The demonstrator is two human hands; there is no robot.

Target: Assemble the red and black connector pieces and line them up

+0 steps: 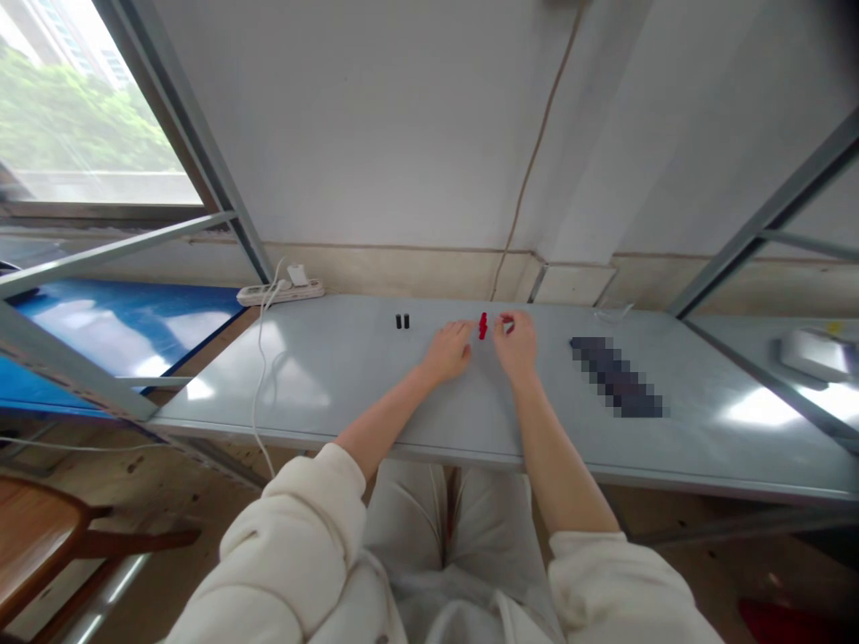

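A small red object with an uneven outline lies on the grey table between my hands. Just left of it, my left hand rests on the tabletop, fingers extended and apart, holding nothing. To its right, my right hand has thumb and index finger curled together in a pinch; a hint of dark red shows there, too small to identify. Two short black cylinders stand side by side, left of my left hand.
A white power strip with plugs sits at the table's back left, its cable hanging over the front edge. A pixelated dark object lies to the right. Clear plastic is near the back right. Metal posts flank the table.
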